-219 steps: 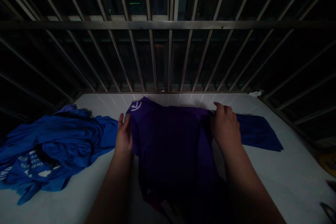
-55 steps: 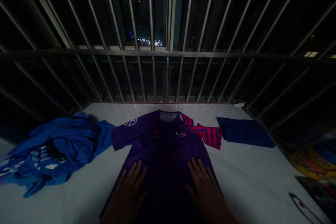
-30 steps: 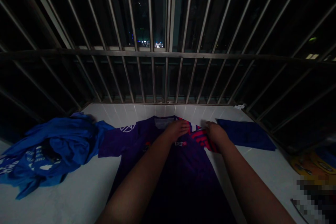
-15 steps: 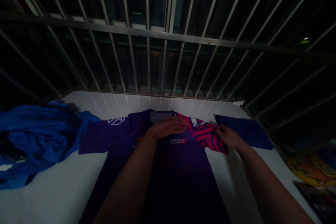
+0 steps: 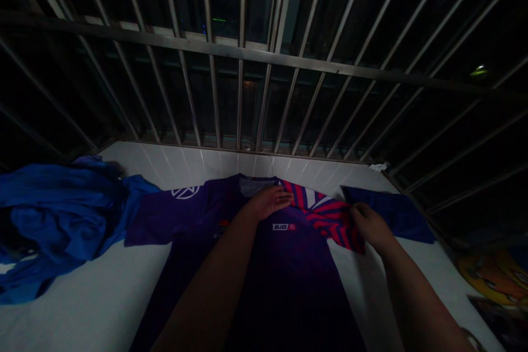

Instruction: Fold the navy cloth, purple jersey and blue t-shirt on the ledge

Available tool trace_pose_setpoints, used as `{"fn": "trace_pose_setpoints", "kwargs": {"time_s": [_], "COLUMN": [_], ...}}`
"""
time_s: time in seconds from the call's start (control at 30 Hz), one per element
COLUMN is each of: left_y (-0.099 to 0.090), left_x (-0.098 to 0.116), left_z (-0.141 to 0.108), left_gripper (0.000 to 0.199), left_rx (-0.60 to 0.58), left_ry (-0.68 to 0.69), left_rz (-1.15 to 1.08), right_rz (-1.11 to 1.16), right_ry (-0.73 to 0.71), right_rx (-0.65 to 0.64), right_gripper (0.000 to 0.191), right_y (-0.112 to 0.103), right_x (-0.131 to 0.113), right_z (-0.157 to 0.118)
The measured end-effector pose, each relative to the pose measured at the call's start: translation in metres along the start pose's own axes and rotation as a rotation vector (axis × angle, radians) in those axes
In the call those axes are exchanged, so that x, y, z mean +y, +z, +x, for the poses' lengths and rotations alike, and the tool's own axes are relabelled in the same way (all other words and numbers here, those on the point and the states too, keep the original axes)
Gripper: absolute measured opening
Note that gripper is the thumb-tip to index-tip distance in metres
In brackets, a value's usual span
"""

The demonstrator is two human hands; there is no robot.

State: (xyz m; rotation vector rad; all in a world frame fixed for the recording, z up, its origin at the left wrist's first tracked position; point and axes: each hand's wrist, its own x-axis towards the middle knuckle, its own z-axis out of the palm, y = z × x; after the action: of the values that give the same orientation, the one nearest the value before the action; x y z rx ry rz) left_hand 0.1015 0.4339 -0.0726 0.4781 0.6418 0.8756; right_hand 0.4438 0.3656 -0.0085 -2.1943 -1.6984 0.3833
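A white tiled counter [image 5: 82, 308] lies against steel window bars [image 5: 243, 93]. A purple jersey [image 5: 264, 247] is spread on it, collar toward the bars. The left hand [image 5: 268, 202] is laid open and flat beside the collar, while the striped sleeve [image 5: 330, 220] is pinched closed in the right hand [image 5: 371, 226]. A blue garment heap [image 5: 58, 214] is left of the jersey.
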Motion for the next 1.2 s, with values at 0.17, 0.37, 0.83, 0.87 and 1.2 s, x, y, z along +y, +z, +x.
{"fn": "trace_pose_setpoints", "kwargs": {"time_s": [0.17, 0.37, 0.83, 0.87, 1.2], "left_y": [-0.003, -0.007, -0.006, -0.008, -0.003], "left_x": [0.006, 0.010, 0.009, 0.011, 0.012], "left_z": [0.005, 0.006, 0.015, 0.016, 0.004], "left_gripper": [0.036, 0.041, 0.059, 0.056, 0.029], "left_rx": [0.042, 0.024, 0.412, 0.425, 0.378], "left_ry": [-0.038, -0.093, 0.464, 0.482, 0.591], "left_rz": [-0.132, -0.104, 0.650, 0.671, 0.788], "right_rz": [0.026, -0.104, -0.162, -0.186, -0.292], "right_ry": [-0.213, -0.817, -0.620, -0.554, -0.187], "right_rx": [0.106, 0.002, -0.072, -0.016, 0.084], "right_gripper": [0.026, 0.013, 0.014, 0.016, 0.025], "right_y": [-0.006, 0.032, 0.061, 0.061, 0.063], "right_x": [-0.046, -0.118, -0.086, -0.074, -0.018], "right_z": [-0.043, -0.130, -0.152, -0.139, -0.094]}}
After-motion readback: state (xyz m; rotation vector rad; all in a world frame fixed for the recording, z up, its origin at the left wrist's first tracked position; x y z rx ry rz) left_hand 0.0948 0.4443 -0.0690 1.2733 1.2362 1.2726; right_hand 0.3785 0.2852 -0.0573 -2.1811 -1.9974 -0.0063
